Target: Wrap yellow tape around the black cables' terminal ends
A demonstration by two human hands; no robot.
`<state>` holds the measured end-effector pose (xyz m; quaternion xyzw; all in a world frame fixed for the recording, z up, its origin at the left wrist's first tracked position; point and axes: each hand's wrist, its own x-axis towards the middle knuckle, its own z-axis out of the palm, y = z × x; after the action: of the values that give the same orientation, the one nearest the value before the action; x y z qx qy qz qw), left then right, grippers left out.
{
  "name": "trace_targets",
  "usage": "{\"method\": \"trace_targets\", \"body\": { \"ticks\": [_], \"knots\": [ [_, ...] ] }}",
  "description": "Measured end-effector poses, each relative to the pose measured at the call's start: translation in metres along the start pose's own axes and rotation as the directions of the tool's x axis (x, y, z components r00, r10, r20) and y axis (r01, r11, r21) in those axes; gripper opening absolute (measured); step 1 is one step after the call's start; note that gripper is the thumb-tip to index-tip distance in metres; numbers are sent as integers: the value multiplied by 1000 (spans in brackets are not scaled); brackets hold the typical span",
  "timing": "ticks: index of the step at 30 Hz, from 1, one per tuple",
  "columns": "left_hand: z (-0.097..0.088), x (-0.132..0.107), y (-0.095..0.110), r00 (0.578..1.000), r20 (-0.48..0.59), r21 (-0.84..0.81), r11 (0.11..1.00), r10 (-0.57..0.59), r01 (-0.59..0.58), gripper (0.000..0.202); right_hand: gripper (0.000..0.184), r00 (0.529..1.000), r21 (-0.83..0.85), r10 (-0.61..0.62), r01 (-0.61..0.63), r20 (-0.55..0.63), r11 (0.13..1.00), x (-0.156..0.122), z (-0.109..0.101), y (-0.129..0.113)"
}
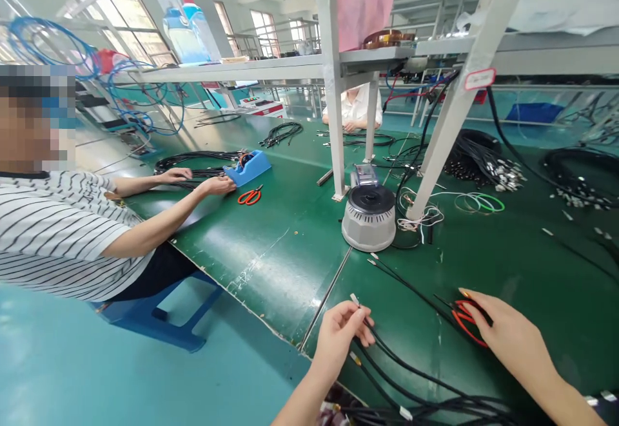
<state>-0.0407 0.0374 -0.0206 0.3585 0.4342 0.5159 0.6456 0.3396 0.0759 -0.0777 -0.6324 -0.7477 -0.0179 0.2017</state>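
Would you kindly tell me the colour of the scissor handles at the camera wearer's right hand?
The scissor handles are red, seen best in the head view.

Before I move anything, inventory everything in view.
Tabletop: one, green, seamed, centre
Shelf: one, white, above tabletop
Sheet: one, pink, on shelf
Bottles: two, bluish, on shelf, left
Tubing: several loops, blue, upper left
Device: one, grey, centre
Dispenser: one, blue, left of device
Scissors: two, red-handled, left and lower right
Cables: many, black, across tabletop
Bin: one, blue, far right
Stool: one, blue, lower left
People: two, striped and white tops, left and back
Left grip: one, pinching cables, bottom centre
Right grip: one, holding scissors, lower right
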Motion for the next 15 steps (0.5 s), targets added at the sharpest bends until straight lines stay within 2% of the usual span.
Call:
{"method": "trace_targets", "body": {
  "ticks": [5,9,15],
  "knots": [
    [4,-2,3,1000,-20,29,1000,4,-4,36,39,998,20,-53,54,-16,998,-5,-4,-4],
    [4,-1,3,1000,-21,29,1000,-2,2,37,42,996,33,-82,83,-24,996,-9,-10,4],
    [2,0,2,1000,-21,28,1000,-13,13,39,41,998,-19,-65,65,4,998,-35,-20,17]
  ]
}}
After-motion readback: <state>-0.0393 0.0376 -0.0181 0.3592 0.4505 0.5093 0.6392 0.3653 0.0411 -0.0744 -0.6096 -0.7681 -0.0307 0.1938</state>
